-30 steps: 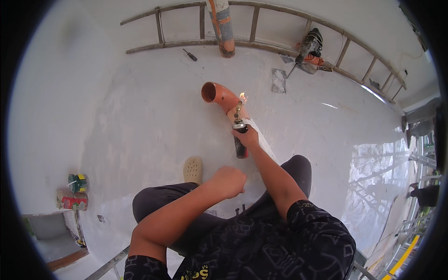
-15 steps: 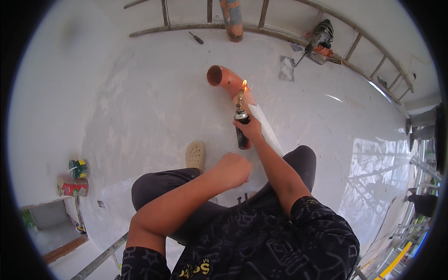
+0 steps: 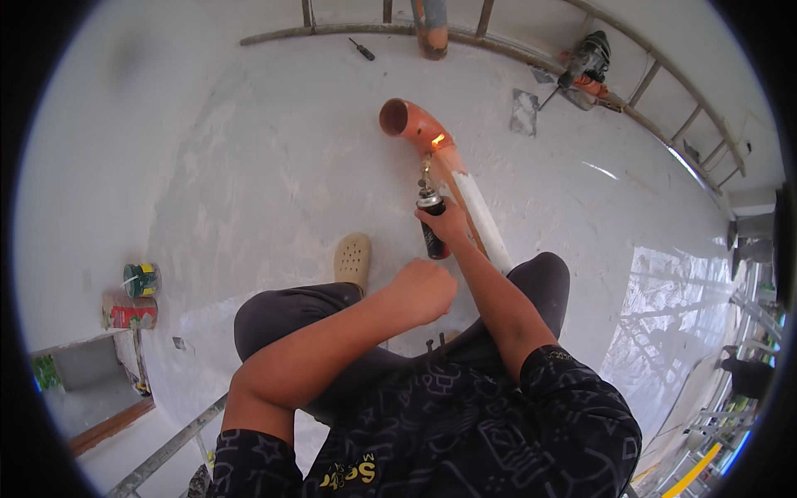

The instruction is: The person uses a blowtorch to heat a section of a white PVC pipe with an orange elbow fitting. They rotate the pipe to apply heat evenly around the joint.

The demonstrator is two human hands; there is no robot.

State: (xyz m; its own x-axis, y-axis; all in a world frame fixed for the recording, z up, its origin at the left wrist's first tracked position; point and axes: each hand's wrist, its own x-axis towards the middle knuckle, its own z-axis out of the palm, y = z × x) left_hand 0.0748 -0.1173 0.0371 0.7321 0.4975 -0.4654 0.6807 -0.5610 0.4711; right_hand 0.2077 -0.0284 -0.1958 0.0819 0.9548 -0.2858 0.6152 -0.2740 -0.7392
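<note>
My right hand (image 3: 448,222) is wrapped around a gas torch (image 3: 431,226), a black canister with a brass nozzle. An orange flame (image 3: 438,140) burns against the orange plastic pipe elbow (image 3: 422,126), near its joint with a long straight pipe (image 3: 475,204). The elbow's open mouth faces left and away from me. The pipe has orange and white stretches and runs back toward my right knee. My left hand (image 3: 427,290) is closed in a fist between my knees, apart from the torch; the inside of its fingers is hidden.
A ladder (image 3: 531,56) lies along the far side, with a power drill (image 3: 588,62) by it. A screwdriver (image 3: 363,51), a flat grey plate (image 3: 524,113) and an upright pipe (image 3: 431,33) are nearby. Paint cans (image 3: 133,310) stand left beside a floor opening (image 3: 91,390).
The flame has shifted slightly left along the elbow, from its outer right edge onto its surface. The whole view has tilted a little. Both hands keep their grip.
</note>
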